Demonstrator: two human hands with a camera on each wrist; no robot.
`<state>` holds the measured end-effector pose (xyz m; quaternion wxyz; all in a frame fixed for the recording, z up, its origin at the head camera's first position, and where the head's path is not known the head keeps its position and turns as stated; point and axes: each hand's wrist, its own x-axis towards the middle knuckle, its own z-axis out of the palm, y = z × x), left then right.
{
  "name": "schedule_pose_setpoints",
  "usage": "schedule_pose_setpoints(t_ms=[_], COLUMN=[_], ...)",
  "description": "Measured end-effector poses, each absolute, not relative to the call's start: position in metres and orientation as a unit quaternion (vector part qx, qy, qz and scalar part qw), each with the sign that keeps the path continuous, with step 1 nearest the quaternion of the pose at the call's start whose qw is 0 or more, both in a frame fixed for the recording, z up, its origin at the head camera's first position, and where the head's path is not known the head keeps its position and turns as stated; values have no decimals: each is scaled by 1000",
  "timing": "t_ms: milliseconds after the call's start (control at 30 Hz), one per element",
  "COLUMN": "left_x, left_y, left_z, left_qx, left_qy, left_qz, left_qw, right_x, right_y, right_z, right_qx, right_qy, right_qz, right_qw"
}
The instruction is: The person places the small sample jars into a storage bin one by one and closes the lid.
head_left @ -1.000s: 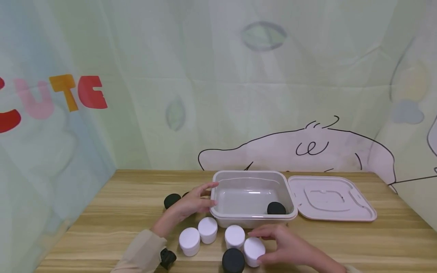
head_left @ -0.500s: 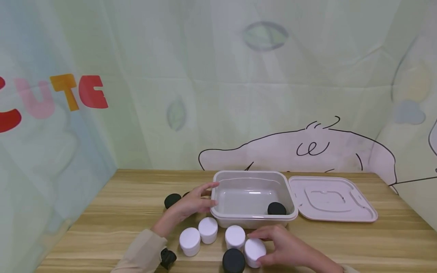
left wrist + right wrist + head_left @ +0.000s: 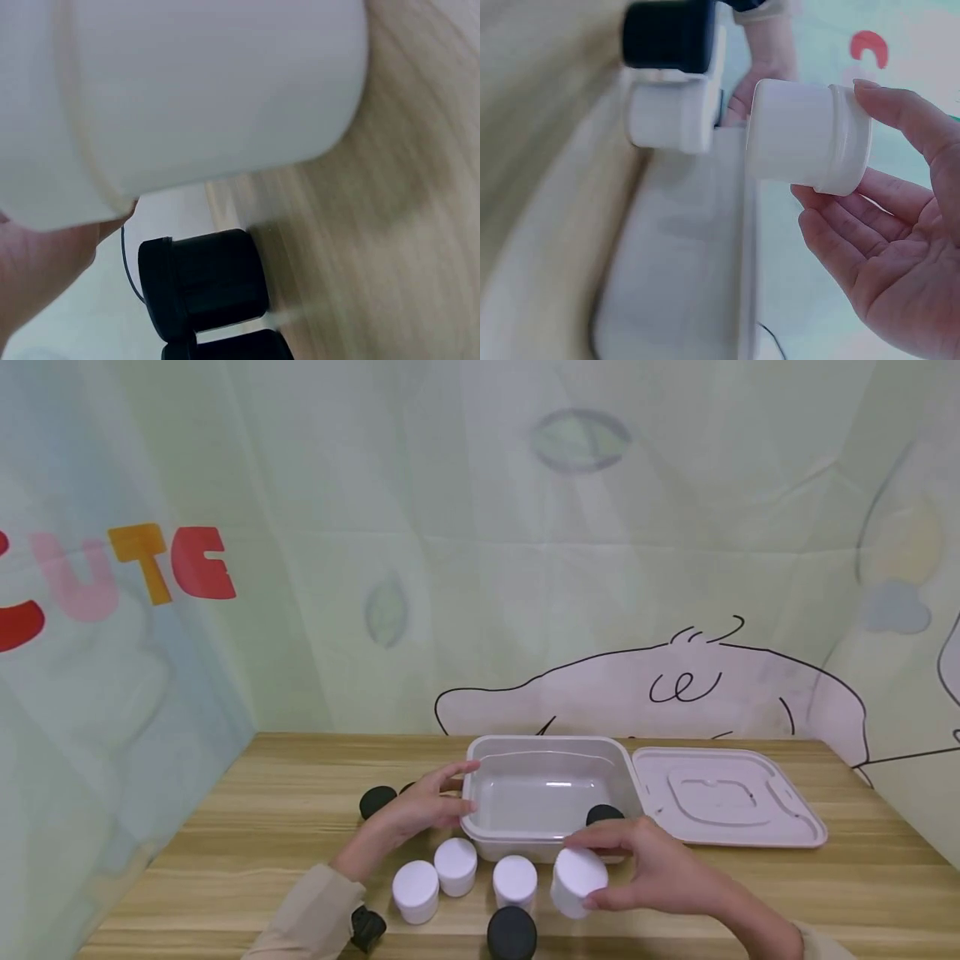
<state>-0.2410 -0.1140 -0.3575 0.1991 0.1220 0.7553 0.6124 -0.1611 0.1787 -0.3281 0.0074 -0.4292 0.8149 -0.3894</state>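
In the head view my right hand [image 3: 660, 868] pinches a white lidded jar [image 3: 577, 883] between thumb and fingers. The right wrist view shows that jar [image 3: 791, 135] off the table. My left hand [image 3: 420, 806] holds the left rim of a pale plastic box [image 3: 555, 837], with thumb and index finger over the edge. A black lidded jar [image 3: 603, 815] lies in the box's front right corner. Before the box stand more white jars [image 3: 416, 889] and a black jar [image 3: 512, 933]. The left wrist view has a white jar [image 3: 202, 90] very close.
The box's lid [image 3: 727, 797] lies flat to its right. Left of the box stands a black jar [image 3: 377, 802], with another partly hidden behind the left hand. A printed curtain [image 3: 487, 568] hangs behind the wooden table [image 3: 285, 810].
My right hand has lifted the white jar from beside the others, moving it up and slightly right, toward the box. The left hand stays at the box's rim.
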Motion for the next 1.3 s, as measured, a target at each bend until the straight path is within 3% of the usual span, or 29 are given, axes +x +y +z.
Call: schedule_pose_setpoints(t_ms=[200,467,967,1300], left_x=[-240,-240,-242,-242], left_y=[-115,-116,-114,-115], left_z=[-357,-357,-360,-360], left_qx=[123,124,127,128], left_qy=[752,753,748,746], left_qz=[615,614,619,621], left_qw=[203,201,203,204], right_x=[-172,-201,-242,-250], right_y=[183,185,180,174], right_z=[-313,-308,-338,-354], right_qx=[-425,-348,-300,-338], right_qy=[812,847,878,883], right_qz=[-400,-403,-374,-325], right_qw=[-10,-1,5,23])
